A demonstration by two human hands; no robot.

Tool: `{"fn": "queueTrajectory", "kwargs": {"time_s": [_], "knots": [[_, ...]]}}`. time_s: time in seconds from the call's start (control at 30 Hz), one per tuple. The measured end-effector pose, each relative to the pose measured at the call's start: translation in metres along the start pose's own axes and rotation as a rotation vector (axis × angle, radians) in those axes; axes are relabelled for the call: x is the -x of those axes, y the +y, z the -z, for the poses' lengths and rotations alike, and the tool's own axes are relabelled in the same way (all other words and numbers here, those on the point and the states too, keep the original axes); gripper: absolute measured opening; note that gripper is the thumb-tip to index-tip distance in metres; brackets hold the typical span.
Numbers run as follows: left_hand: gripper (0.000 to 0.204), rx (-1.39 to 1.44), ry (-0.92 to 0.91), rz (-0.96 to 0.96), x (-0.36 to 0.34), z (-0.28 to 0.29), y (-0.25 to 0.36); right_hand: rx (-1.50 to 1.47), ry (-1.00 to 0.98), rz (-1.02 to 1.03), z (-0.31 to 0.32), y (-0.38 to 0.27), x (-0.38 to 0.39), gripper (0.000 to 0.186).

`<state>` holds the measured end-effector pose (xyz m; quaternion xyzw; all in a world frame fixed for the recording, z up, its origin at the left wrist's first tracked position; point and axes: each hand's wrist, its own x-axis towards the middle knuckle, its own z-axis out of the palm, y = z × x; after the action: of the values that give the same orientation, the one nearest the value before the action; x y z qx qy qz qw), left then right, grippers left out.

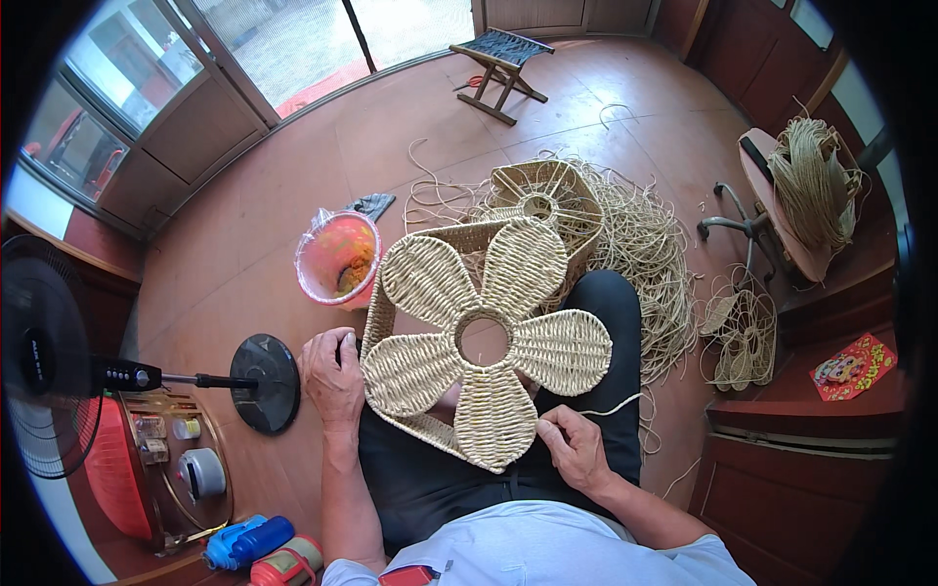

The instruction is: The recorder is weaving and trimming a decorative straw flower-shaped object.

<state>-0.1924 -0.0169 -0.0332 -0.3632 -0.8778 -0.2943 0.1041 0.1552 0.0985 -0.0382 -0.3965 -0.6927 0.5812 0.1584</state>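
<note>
A woven straw-cord basket (pixel 383 317) with a large five-petal flower (pixel 523 262) across its face rests on my lap. The flower has a round hole in its middle. My left hand (pixel 330 379) is at the basket's left side, its fingers curled against the wall and partly hidden. At the lower right, beside the bottom petal, my right hand (pixel 576 449) is closed with the fingers pinched together. A loose straw cord (pixel 618 404) runs from these fingers toward the right, over my dark trouser leg.
Beyond my knees lie another woven basket (pixel 586 200) and a heap of loose cord (pixel 640 254). A pink lined bin (pixel 305 259) stands to the left, near a fan base (pixel 265 384). A folding stool (pixel 503 49) is far ahead; a cord bundle (pixel 816 181) sits on a chair at right.
</note>
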Motion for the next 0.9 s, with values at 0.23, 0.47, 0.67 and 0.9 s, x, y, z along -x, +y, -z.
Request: {"fn": "queueTrajectory", "kwargs": {"time_s": [0.23,0.47,0.67,0.9], "knots": [[0.013,0.005,0.01,-0.003,-0.0001,0.0004,0.0011,-0.009,-0.001,0.027,0.0,0.0014,-0.0002,0.015],[0.013,0.015,0.006,0.016,0.0,-0.0008,-0.001,0.023,0.004,0.034,0.0001,0.0019,-0.0005,0.015],[0.013,0.02,0.012,-0.008,0.001,0.0006,-0.0019,0.004,0.028,0.031,-0.0018,0.0019,0.0033,0.016],[0.009,0.014,-0.017,-0.015,-0.0029,-0.0025,0.0002,0.042,0.094,0.152,-0.0002,0.0009,0.0082,0.014]]}}
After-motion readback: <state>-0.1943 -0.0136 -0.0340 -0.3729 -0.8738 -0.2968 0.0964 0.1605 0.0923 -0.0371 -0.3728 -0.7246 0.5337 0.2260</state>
